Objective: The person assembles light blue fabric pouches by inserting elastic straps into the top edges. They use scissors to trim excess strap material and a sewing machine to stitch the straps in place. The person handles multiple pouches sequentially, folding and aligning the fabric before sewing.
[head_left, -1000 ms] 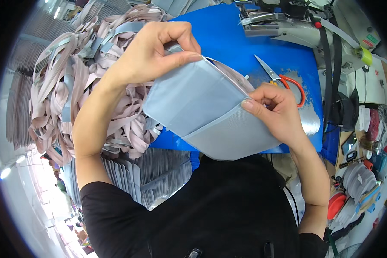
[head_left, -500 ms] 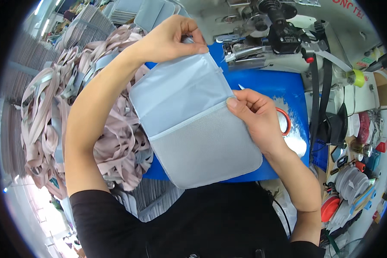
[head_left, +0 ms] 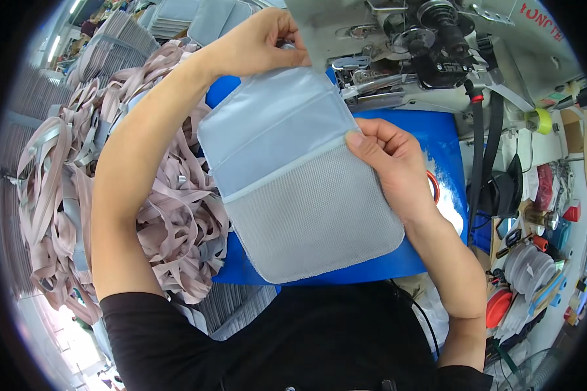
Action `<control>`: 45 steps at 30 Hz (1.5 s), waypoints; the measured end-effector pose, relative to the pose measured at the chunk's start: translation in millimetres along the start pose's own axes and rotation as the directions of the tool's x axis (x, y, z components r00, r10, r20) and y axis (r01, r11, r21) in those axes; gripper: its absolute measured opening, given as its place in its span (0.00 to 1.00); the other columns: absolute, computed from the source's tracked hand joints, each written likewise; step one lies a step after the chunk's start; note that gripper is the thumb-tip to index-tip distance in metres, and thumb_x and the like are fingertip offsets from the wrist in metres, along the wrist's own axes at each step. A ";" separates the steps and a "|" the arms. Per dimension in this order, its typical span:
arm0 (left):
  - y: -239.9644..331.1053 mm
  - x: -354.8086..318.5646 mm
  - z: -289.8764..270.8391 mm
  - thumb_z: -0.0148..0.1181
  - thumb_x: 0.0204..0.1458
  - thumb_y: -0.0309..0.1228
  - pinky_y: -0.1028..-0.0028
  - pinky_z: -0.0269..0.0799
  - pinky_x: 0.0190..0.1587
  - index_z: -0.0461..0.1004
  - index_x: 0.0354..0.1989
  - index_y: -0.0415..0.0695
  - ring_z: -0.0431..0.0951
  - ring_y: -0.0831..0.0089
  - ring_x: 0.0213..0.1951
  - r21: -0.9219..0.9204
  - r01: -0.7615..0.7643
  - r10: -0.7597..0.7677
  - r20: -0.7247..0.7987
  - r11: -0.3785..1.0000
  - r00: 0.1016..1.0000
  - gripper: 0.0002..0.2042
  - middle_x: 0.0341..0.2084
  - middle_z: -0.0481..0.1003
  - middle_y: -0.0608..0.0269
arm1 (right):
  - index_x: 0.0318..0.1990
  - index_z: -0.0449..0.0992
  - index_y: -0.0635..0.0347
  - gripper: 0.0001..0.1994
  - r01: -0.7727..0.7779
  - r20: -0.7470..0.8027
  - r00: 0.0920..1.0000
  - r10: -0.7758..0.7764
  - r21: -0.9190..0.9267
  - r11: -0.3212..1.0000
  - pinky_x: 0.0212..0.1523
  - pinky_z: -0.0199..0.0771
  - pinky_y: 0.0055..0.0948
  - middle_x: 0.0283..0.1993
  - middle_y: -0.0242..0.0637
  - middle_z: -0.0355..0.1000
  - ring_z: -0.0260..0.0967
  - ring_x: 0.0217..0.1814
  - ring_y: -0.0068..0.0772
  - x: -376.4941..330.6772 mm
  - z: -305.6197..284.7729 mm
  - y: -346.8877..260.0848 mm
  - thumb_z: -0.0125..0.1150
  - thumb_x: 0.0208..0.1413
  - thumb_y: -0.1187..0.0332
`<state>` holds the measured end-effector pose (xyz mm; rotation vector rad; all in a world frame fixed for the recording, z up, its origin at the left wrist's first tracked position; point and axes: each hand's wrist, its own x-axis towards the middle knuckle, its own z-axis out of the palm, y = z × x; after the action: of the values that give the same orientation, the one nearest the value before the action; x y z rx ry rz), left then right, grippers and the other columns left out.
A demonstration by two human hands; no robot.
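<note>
A grey-blue fabric panel [head_left: 274,124] with rounded corners hangs tilted between my hands, over a blue work surface [head_left: 440,140]. Grey mesh [head_left: 319,215] covers its lower half, edged by a pale band across the middle. My left hand [head_left: 267,42] pinches the top edge, close beside the sewing machine [head_left: 430,58]; part of that hand is hidden behind the machine's body. With thumb and bent fingers, my right hand [head_left: 391,159] grips the right edge where the band ends. Behind my right wrist, a red ring-shaped handle [head_left: 434,187] partly shows on the blue surface.
A large heap of pinkish straps [head_left: 176,195] lies to the left, with stacks of grey panels [head_left: 120,39] beyond it. Further grey pieces [head_left: 238,306] are stacked below. At the right are clear round containers [head_left: 528,270], a red dish [head_left: 499,307] and yellow tape [head_left: 539,122].
The panel has shifted slightly, its top edge moving up and left with my left hand toward the machine. My right hand keeps its grip on the edge. The whole view has shifted a little.
</note>
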<state>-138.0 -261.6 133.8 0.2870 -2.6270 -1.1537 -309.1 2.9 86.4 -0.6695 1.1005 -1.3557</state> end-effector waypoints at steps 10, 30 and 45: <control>25.2 21.2 -3.1 0.68 0.55 0.27 0.62 0.75 0.54 0.78 0.55 0.40 0.80 0.60 0.50 0.296 -0.152 0.127 0.103 0.943 0.987 0.18 0.52 0.79 0.52 | 0.50 0.81 0.68 0.14 0.018 -0.028 0.999 -0.019 -0.017 1.000 0.34 0.70 0.17 0.30 0.26 0.77 0.70 0.30 0.12 8.2 -5.8 0.9 0.66 0.64 0.67; 97.3 -41.9 85.1 0.73 0.47 0.34 0.57 0.76 0.48 0.77 0.49 0.44 0.79 0.50 0.47 0.658 0.318 0.055 -0.480 0.682 0.876 0.20 0.50 0.75 0.54 | 0.43 0.81 0.66 0.10 0.023 -0.096 0.995 -0.008 0.148 0.989 0.41 0.74 0.21 0.38 0.34 0.81 0.75 0.37 0.20 22.3 -2.3 0.6 0.65 0.64 0.67; 188.7 -103.0 125.2 0.61 0.49 0.27 0.71 0.76 0.27 0.66 0.71 0.55 0.79 0.67 0.31 0.910 0.067 -0.148 -0.007 0.409 0.989 0.36 0.32 0.69 0.62 | 0.58 0.77 0.67 0.15 0.180 0.045 0.983 -0.180 -0.012 0.984 0.32 0.67 0.19 0.32 0.25 0.72 0.66 0.31 0.12 -16.1 -23.1 29.4 0.59 0.68 0.70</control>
<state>-93.7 -20.5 176.4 0.6158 -3.0574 0.4504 -315.3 27.8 54.9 -0.8229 1.0367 -1.4800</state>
